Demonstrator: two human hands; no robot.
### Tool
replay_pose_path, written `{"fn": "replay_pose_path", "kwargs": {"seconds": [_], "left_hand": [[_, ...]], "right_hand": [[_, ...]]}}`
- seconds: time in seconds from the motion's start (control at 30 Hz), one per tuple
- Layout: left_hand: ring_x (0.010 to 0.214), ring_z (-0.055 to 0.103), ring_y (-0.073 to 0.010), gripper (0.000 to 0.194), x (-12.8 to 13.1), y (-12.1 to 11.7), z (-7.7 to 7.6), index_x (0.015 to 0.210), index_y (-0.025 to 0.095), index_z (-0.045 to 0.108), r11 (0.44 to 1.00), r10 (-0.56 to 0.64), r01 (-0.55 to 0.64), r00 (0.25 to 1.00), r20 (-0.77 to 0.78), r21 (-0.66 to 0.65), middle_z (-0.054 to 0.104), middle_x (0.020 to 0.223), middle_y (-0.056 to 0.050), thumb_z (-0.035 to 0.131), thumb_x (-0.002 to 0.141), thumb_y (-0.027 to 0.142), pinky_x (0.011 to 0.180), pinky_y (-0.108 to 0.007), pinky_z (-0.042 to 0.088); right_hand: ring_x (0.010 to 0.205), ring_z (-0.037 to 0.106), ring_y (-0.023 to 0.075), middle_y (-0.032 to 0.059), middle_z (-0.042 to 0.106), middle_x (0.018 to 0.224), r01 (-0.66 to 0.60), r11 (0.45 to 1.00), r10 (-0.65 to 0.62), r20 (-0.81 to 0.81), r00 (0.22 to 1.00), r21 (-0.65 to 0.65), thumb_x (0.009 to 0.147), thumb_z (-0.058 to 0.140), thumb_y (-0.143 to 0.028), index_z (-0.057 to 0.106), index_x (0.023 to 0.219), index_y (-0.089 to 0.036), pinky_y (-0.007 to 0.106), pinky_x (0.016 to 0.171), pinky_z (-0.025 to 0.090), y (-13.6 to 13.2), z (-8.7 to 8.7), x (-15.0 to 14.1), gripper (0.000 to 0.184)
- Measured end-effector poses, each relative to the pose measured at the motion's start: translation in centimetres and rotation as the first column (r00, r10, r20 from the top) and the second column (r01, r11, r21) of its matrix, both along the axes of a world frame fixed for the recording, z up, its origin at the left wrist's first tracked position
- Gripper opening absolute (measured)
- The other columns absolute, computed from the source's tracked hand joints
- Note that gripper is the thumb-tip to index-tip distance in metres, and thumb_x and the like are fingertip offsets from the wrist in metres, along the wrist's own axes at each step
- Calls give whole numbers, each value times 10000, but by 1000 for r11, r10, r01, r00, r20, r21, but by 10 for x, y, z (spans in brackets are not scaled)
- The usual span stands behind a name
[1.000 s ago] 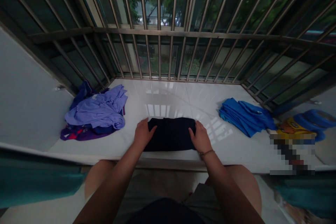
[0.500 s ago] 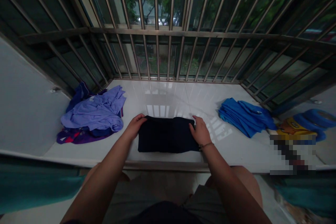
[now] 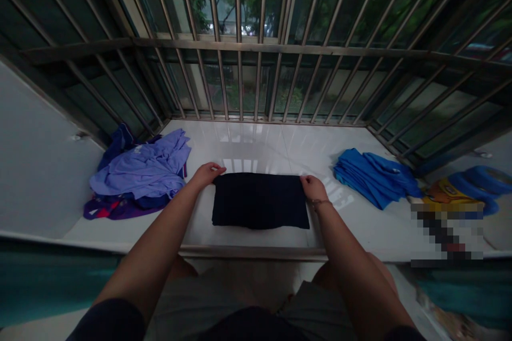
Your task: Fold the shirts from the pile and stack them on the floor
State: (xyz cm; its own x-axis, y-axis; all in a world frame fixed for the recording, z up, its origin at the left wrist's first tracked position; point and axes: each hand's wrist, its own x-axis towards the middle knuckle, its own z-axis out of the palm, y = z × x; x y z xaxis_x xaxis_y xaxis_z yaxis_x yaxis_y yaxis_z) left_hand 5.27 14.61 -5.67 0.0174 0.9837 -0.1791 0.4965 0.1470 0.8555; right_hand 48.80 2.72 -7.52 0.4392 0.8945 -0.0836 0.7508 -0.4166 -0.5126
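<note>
A dark navy piece of folded cloth (image 3: 261,201) lies flat on the white tiled sill in front of me, as a neat rectangle. What kind of garment it is cannot be made out. My left hand (image 3: 207,175) is at its far left corner, thumb and fingers pinched together at the edge. At the far right corner, my right hand (image 3: 314,188) grips the cloth between thumb and curled fingers. A bracelet circles my right wrist.
To the left sits a loose heap of clothes, a lavender shirt (image 3: 144,165) on top of purple and navy ones. Folded blue clothing (image 3: 370,176) lies to the right, near a yellow and blue object (image 3: 452,189). Metal window bars (image 3: 240,82) stand behind the sill (image 3: 256,144).
The far edge of the dark cloth now lies straighter and the cloth looks flatter. My right hand has shifted right to the corner, and my left hand has risen slightly away from me.
</note>
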Motion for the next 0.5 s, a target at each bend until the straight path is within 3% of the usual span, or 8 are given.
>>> {"fn": "replay_pose_path", "kwargs": {"seconds": [0.1,0.2,0.33,0.4,0.5], "left_hand": [[871,735,-266,428,-5,5,0,947,235,692,986,155,-144,976,-151,81,757,859,-69,720,903,660,740,-320,510],[1038,736,-347,464,-13,-5,-3,809,247,673,979,195,-174,947,-255,104,770,879,-121,656,926,696,816,-365,516],[825,729,-358,547,-13,-28,-13,551,263,605,998,52,-62,956,-290,-28,627,563,-75,846,732,719,717,-367,490],[696,696,-302,522,-8,-35,-17,550,257,622,996,-14,-8,970,-243,-86,585,509,-37,884,693,686,645,-343,468],[600,652,-226,487,0,-33,-14,680,242,670,993,-55,41,991,-122,-113,613,557,-5,831,761,695,580,-307,466]], "right_hand": [[1040,778,250,150,826,1121,62,997,-62,12,998,-40,1092,560,-416,773,1189,-159,304,862,524,-3,2,-1,347],[1080,784,274,169,827,1144,73,994,-72,18,997,-82,1080,613,-512,750,1293,-136,323,883,536,-12,5,-3,454],[1077,783,328,213,824,1077,30,989,-27,25,999,-145,1054,626,-638,807,1118,-126,361,882,533,-26,6,-11,546],[1057,781,327,202,825,1036,-9,987,12,18,1000,-159,1058,614,-646,821,1033,-143,361,873,525,-28,6,-18,544],[1032,777,286,162,829,1037,-48,987,50,5,999,-151,1083,608,-537,824,1037,-161,328,842,512,-25,7,-26,436]]}}
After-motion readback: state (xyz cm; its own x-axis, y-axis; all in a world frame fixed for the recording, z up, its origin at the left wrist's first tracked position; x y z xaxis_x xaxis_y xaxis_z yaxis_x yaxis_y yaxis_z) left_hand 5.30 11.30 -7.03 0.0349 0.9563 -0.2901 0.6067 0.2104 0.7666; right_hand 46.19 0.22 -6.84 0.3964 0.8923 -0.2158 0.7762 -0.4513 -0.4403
